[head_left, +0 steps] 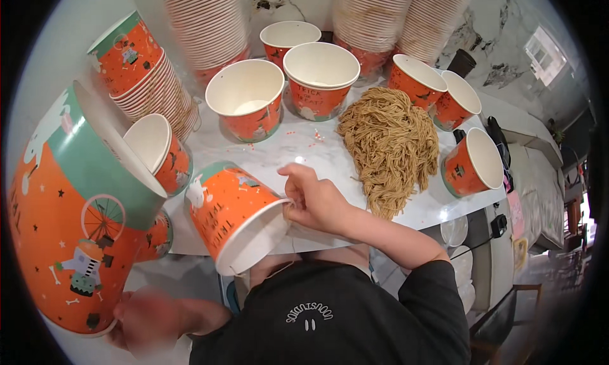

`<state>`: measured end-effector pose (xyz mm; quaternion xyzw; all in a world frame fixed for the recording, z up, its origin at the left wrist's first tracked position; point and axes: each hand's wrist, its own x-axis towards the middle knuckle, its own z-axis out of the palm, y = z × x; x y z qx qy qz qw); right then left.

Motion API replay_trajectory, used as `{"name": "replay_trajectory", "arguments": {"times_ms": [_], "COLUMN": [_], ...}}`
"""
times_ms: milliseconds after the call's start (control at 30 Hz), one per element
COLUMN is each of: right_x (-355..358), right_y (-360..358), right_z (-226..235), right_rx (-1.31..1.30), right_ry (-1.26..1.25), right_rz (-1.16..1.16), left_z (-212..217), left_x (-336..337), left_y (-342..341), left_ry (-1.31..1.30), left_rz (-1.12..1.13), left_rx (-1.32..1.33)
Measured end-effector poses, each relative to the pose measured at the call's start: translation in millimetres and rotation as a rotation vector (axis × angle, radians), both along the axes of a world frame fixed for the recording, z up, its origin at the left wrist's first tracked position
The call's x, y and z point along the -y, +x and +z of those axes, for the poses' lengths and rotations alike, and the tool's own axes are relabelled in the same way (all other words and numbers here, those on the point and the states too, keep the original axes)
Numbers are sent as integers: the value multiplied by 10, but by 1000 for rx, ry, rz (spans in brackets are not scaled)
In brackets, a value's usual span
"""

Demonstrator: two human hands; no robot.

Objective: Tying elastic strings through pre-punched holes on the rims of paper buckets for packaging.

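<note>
My right hand (pixel 314 199) pinches the rim of a tipped orange paper bucket (pixel 222 206) at the table's near edge. Its white mouth faces down toward me, and a thin tan strand hangs from that rim. At the left, very close to the camera, a second orange and green paper bucket (pixel 63 232) is raised on its side. My left hand (pixel 149 320), partly blurred, grips this bucket's lower rim. Beyond my right hand lies a heap of tan twine (pixel 390 146) on the white table (pixel 298 152).
More paper buckets (pixel 244 105) stand along the back and right. Tall wrapped stacks of buckets (pixel 203 22) rise behind them. A leaning stack with cord (pixel 155 86) is at the left. Small orange crumbs dot the tabletop. A dark chair (pixel 507 317) stands at the lower right.
</note>
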<state>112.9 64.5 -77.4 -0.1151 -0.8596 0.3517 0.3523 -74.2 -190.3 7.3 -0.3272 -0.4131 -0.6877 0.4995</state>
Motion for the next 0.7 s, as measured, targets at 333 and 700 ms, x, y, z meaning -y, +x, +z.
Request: {"name": "replay_trajectory", "arguments": {"times_ms": [333, 700], "right_x": [-80, -8], "right_y": [-251, -489], "right_z": [149, -327], "right_rx": [-260, -20], "right_ry": [985, 23], "right_rz": [6, 316], "left_z": [66, -304], "left_x": [-166, -252], "left_y": [73, 269], "left_ry": [99, -325], "left_rz": [-78, -719], "left_rx": [-29, 380]}}
